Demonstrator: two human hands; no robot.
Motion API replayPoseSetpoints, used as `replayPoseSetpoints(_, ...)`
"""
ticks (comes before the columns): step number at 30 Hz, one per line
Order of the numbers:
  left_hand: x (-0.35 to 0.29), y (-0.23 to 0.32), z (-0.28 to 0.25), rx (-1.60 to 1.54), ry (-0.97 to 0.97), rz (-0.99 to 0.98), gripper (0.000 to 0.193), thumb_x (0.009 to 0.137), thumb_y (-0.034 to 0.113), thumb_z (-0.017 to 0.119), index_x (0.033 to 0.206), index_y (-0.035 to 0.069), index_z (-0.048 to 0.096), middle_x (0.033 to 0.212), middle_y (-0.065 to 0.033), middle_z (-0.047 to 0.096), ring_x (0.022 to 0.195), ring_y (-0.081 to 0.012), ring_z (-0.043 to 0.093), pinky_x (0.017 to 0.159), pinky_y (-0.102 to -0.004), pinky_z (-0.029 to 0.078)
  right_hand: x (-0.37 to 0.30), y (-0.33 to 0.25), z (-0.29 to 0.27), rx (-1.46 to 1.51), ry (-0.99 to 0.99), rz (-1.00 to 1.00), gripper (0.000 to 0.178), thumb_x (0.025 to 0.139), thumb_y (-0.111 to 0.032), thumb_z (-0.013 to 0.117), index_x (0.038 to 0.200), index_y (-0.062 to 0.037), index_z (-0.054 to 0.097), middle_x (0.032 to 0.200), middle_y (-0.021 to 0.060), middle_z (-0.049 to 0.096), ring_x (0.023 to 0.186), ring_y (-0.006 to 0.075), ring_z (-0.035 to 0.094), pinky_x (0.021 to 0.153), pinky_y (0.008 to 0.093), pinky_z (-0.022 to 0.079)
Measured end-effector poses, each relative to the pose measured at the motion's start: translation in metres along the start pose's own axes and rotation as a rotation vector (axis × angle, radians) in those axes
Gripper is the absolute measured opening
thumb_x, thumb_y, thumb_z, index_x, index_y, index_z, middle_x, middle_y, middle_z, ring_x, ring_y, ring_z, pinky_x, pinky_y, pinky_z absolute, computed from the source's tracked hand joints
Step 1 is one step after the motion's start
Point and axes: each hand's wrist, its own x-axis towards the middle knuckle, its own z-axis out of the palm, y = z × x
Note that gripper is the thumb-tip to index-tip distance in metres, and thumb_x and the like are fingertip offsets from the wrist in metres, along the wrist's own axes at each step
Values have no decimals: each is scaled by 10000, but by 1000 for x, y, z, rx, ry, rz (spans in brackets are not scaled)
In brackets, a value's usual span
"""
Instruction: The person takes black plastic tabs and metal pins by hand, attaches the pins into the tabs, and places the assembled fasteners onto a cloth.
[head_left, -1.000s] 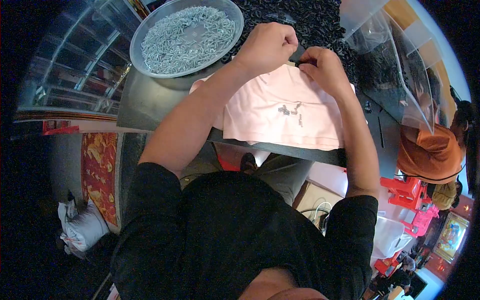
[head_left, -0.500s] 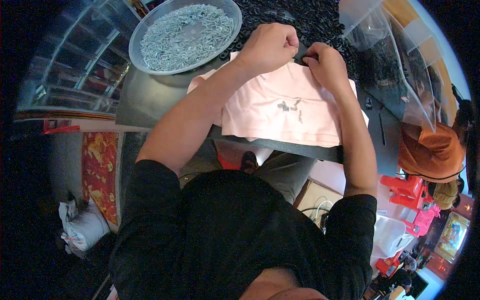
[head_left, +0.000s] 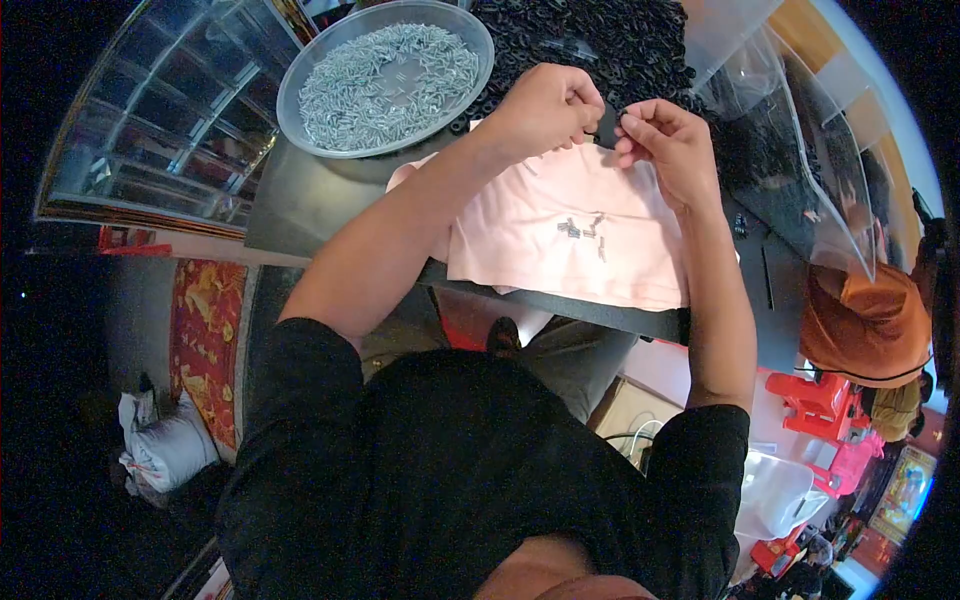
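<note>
Fingers (head_left: 580, 92) nearly closed, right ones (head_left: 642, 131) pinching black piece (head_left: 619, 117)

Left of the dark flat-topped table (head_left: 310, 195): red-and-gold patterned panel (head_left: 208, 350)
Right of the table: red plastic stool (head_left: 812, 402)

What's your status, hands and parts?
Left hand curled in, contents unclear. Right hand seemingly pinching small dark piece. Small metal pieces on pink cloth; black parts heaped just beyond both hands.
</note>
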Motion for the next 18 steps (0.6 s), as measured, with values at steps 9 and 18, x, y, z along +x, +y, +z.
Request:
replayPoseSetpoints(9, 5, -3, 1, -173, -82, 49, 76, 777, 17, 524, 825, -27, 565, 677, -71, 578, 553, -97, 548, 459, -208, 443, 0, -3, -3, 39, -22, -33, 93, 817, -66, 568, 833, 26, 571, 683, 56, 561, 529, 95, 531, 471, 202, 459)
replayPoseSetpoints(18, 4, -3, 1, -192, -92, 51, 80, 768, 26, 536, 833, -10, 564, 668, -48, 569, 543, -80, 530, 449, -199, 422, 0, -1, -2, 37, -23, -37, 90, 804, -72, 586, 796, 17, 574, 669, 46, 555, 500, 88, 510, 459, 198, 445)
